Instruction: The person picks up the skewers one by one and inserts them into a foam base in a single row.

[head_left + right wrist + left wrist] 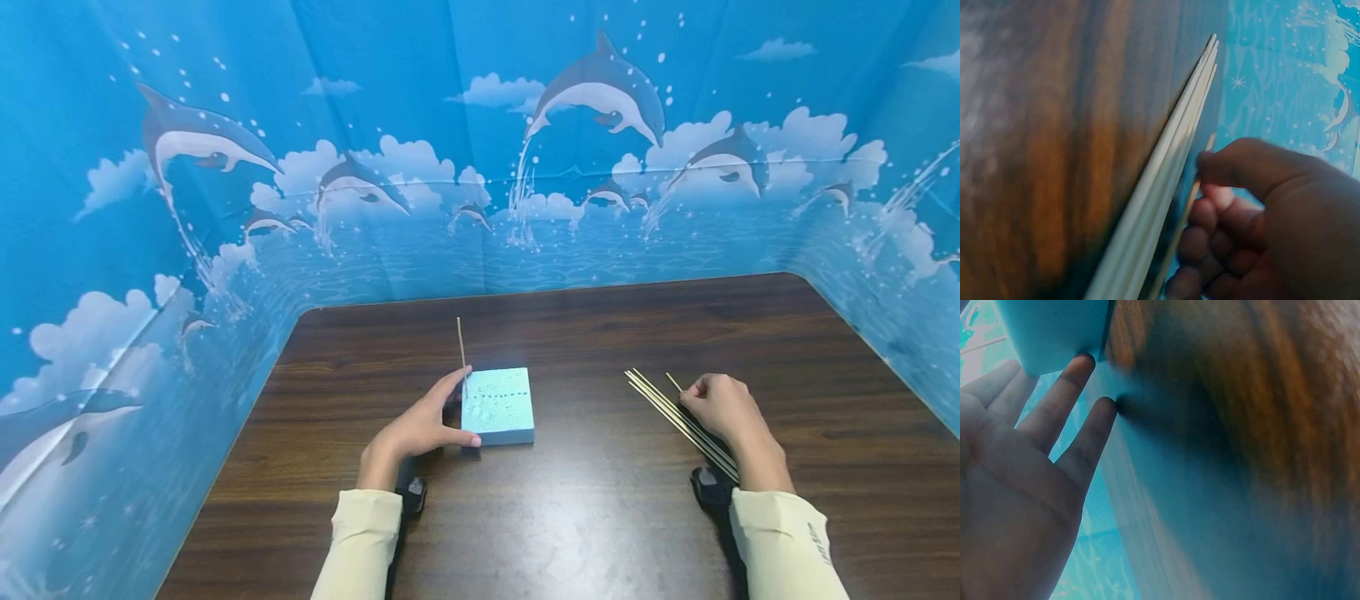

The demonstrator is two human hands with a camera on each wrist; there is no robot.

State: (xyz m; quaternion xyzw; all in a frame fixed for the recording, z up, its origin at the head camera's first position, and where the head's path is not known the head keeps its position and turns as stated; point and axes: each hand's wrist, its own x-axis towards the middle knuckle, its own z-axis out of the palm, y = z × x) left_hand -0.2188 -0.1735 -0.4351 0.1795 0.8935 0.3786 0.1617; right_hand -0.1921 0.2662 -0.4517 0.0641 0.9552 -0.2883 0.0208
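Note:
A light-blue foam block (497,404) lies on the table, with a row of small dark holes across its top. One thin wooden stick (461,342) stands upright at its left side. My left hand (420,421) grips the block's left end, thumb at the front corner and index finger at the back one. In the left wrist view, other fingertips (1085,362) are at the block's side. My right hand (723,408) pinches a single thin stick (1188,206) between thumb and fingers, just right of a bundle of sticks (678,421) lying slantwise on the table.
The dark wood-grain table (570,500) spans the space between both hands. A blue curtain (420,250) printed with dolphins and clouds borders the table at the back and sides.

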